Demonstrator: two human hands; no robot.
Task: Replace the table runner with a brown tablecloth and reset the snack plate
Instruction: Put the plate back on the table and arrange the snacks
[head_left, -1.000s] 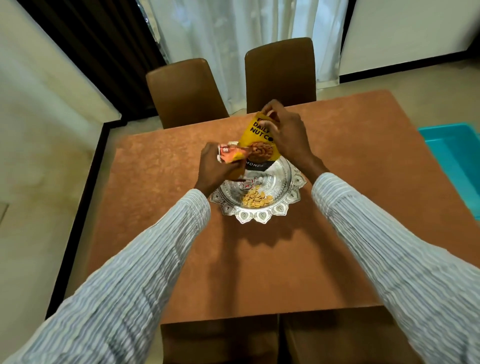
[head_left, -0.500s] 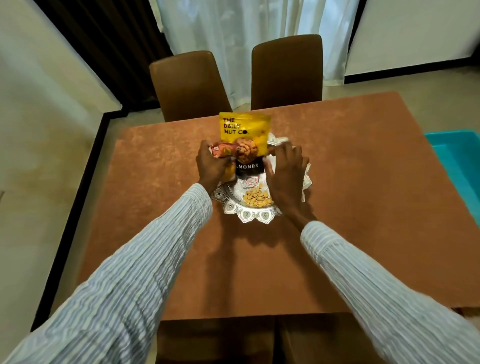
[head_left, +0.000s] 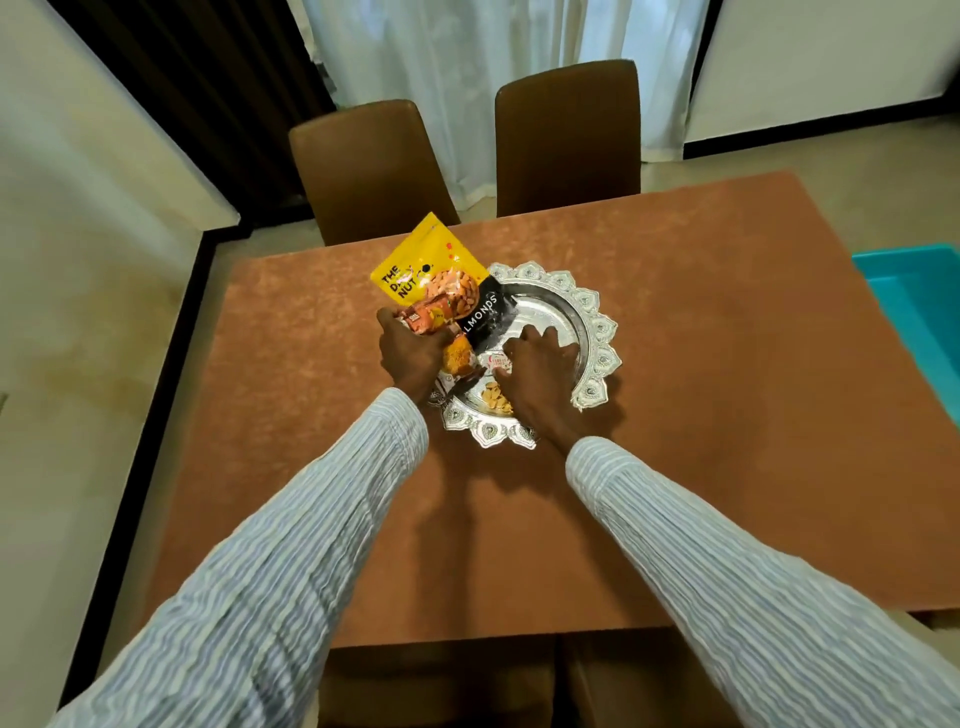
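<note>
A brown tablecloth (head_left: 701, 389) covers the table. On it sits an ornate silver snack plate (head_left: 587, 317) with loose nuts (head_left: 496, 400) at its near side. My left hand (head_left: 410, 353) grips a yellow almond pouch (head_left: 431, 275) together with small orange snack packets (head_left: 431, 325), tilted over the plate's left rim. My right hand (head_left: 540, 364) rests inside the plate, fingers spread, on a small white packet (head_left: 496, 362). Whether it grips that packet I cannot tell.
Two brown chairs (head_left: 566, 135) stand at the far side of the table, and two more chair backs (head_left: 441, 680) show at the near edge. A turquoise bin (head_left: 919, 312) sits on the floor to the right. White curtains hang behind.
The almond pouch has tipped from upright to leaning left over the plate's rim. My right hand let go of the pouch and dropped into the plate.
</note>
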